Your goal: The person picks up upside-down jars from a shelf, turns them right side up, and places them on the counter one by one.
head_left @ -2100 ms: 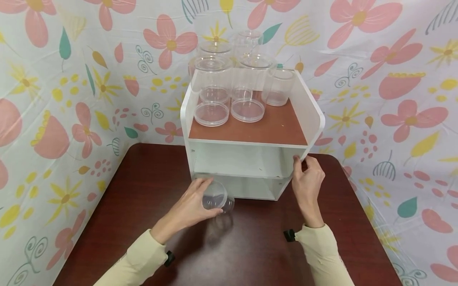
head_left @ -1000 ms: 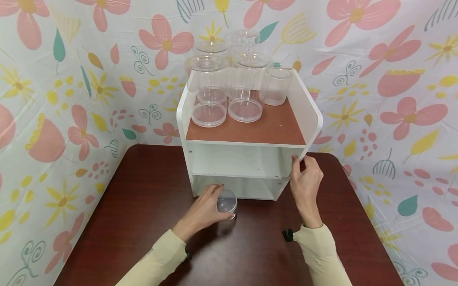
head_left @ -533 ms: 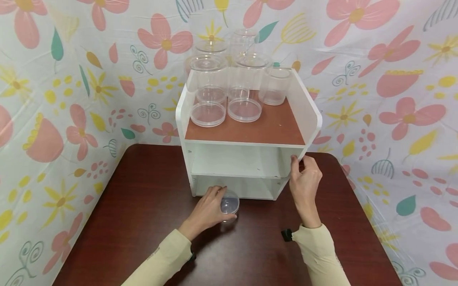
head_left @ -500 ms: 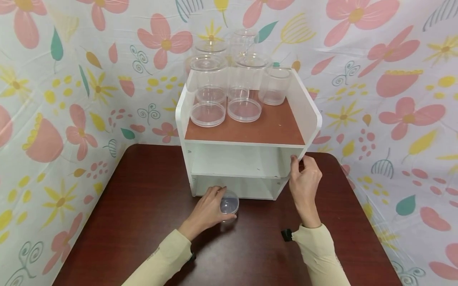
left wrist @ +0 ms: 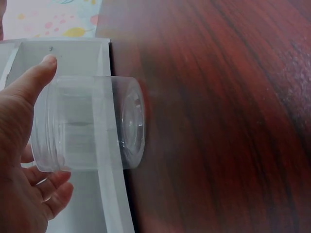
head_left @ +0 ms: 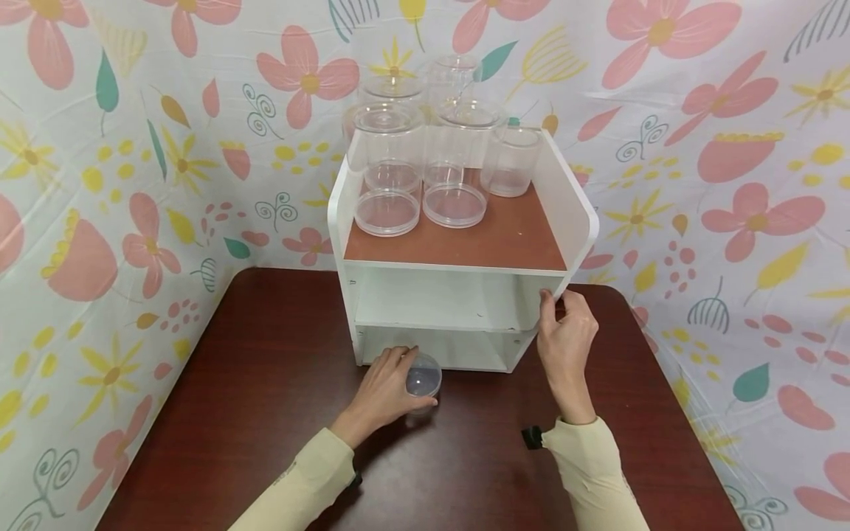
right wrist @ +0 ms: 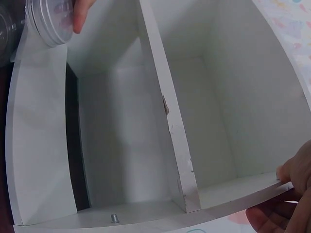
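A clear plastic jar [head_left: 423,377] stands upright at the front of a small white shelf unit [head_left: 518,247]. My left hand [head_left: 385,391] holds the jar near its top, thumb on one side and fingers on the other. The left wrist view shows the jar [left wrist: 82,121] with its base just at the dark tabletop; whether it touches I cannot tell. My right hand [head_left: 567,332] grips the front edge of the unit's right side panel. In the right wrist view, the fingers of this hand [right wrist: 296,199] lie round that edge beside the upper compartment.
Several clear jars [head_left: 454,205] stand on the unit's brown top, some stacked, near its left and back. Below are two white compartments split by a shelf board [head_left: 432,325]. The dark wooden table [head_left: 279,346] extends around; a floral curtain [head_left: 119,221] hangs behind.
Since about two seconds ago, my left hand has moved right with the jar, which went from tilted to upright. Over the last half second it hardly moves. The right hand keeps its place.
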`<state>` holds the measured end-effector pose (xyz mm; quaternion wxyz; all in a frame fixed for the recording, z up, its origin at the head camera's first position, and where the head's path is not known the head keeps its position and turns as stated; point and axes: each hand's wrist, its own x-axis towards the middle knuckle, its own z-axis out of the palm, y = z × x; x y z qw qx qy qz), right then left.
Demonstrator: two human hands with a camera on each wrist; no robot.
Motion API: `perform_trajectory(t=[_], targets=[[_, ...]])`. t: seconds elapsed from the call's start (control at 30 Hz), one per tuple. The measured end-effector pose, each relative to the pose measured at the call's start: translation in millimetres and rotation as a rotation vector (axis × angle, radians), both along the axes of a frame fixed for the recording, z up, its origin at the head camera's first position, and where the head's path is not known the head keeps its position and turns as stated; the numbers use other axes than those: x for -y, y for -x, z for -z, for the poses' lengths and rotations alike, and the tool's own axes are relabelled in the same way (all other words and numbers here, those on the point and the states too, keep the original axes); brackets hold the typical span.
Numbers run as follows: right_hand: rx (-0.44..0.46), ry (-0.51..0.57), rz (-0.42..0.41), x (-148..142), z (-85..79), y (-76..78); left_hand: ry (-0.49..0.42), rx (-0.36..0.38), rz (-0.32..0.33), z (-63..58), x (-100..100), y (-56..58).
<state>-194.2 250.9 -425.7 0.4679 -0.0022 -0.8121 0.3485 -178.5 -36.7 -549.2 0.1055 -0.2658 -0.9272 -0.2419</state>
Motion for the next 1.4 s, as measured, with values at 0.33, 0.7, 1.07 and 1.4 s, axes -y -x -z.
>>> perform_trajectory(t=[0.33,0.7,1.07,1.4], targets=[[-0.003,0.002,0.0,-1,1.3,0.1,0.014,0.008,-0.013,-0.5,-4,1.3],[0.003,0.011,-0.002,1,0.1,-1.1,-0.112,0.034,-0.136,-33.1,4,-11.9],[-0.003,0.018,-0.002,1,-0.8,-0.2,-0.412,-0.073,-0.06,-143.6,27,-22.4],[0.002,-0.003,0.004,0,-0.3,-0.7,-0.661,-0.285,0.013,-237.5,54,-9.2]])
